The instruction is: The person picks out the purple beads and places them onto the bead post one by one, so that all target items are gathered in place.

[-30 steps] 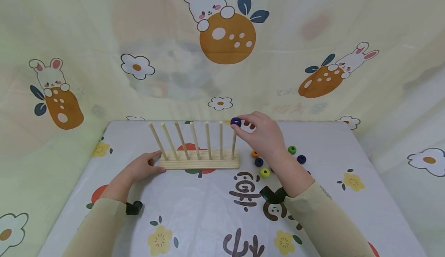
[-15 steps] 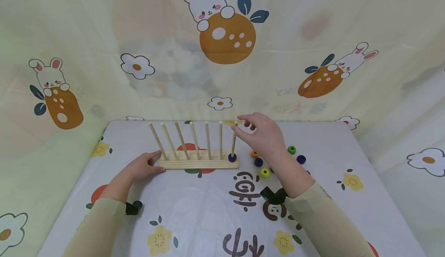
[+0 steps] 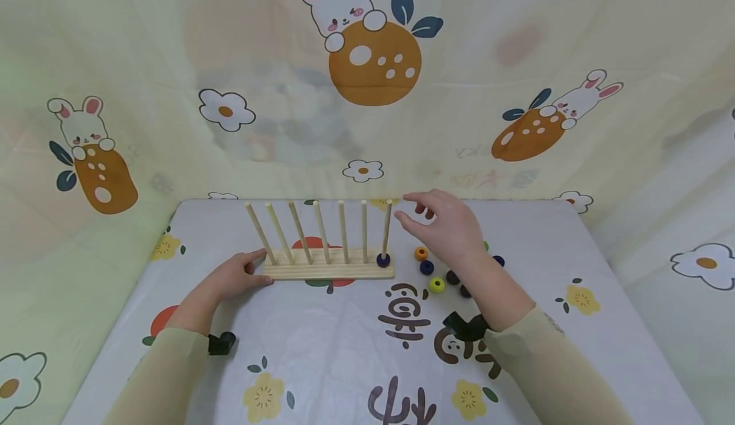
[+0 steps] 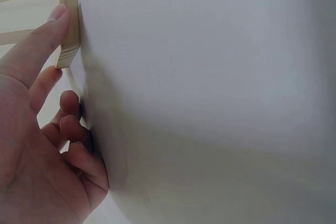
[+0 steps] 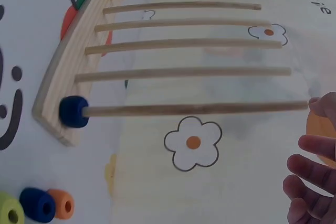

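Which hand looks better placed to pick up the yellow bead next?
Likely the right hand: it holds nothing and is nearer the yellow bead, while the left hand grips the far end of the wooden rack.

"What is worn?"
"Left sleeve (image 3: 161, 377), right sleeve (image 3: 554, 371): both long, plain, pale beige."
"Also mounted?"
"Left black fitting (image 3: 221, 344), short, round-ended; right black fitting (image 3: 466, 327), angular."

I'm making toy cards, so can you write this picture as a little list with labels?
Rack: wooden, seven pegs
Threaded bead: dark blue, at the foot of the rightmost peg
Left hand: holds the rack's left end
Right hand: holds nothing, near that peg's top
Table: orange bead, blue bead, yellow-green bead, more, some partly hidden
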